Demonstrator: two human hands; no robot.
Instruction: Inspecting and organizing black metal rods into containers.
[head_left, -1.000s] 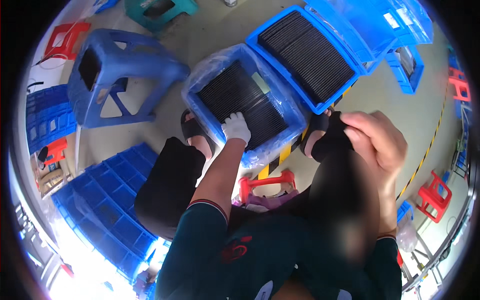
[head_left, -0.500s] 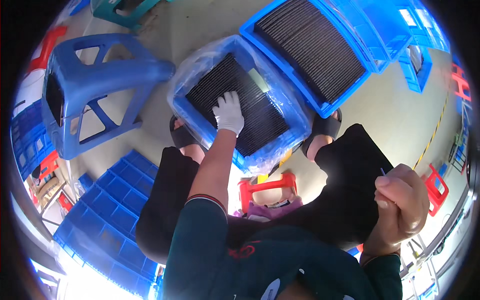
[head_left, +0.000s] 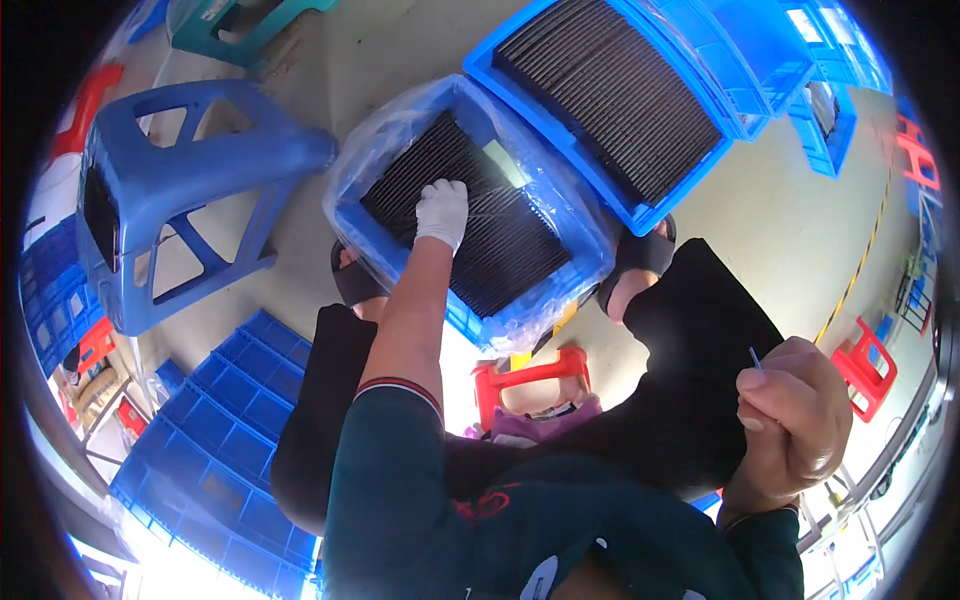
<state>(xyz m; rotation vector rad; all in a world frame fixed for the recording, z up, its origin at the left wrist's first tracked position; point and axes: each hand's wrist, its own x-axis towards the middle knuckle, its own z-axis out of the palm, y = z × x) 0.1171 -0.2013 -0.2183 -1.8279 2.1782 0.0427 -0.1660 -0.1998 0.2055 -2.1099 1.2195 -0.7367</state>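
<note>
My left hand (head_left: 442, 213), in a white glove, rests on the dark ribbed rows (head_left: 505, 245) packed inside a blue crate (head_left: 352, 215) lined with clear plastic. Its fingers curl down into the rows; whatever they grip is hidden beneath them. A pale slip (head_left: 505, 165) lies on the same rows near the crate's far right side. At the lower right, above my knee, my bare right hand (head_left: 795, 415) pinches a thin, bluish pin-like rod (head_left: 755, 357) between thumb and finger, its tip sticking up.
Beyond the lined crate, a second blue crate (head_left: 645, 215) holds similar dark rows. A blue stool (head_left: 165, 170) stands at left, above blue slatted panels (head_left: 220, 420). Near my legs is a red stool (head_left: 530, 375); stacked blue bins (head_left: 765, 60) stand far right.
The gloved left fingers have curled from spread to drawn in on the rows. The right hand keeps its pinch, with slightly more of the rod showing. The whole view has shifted slightly.
</note>
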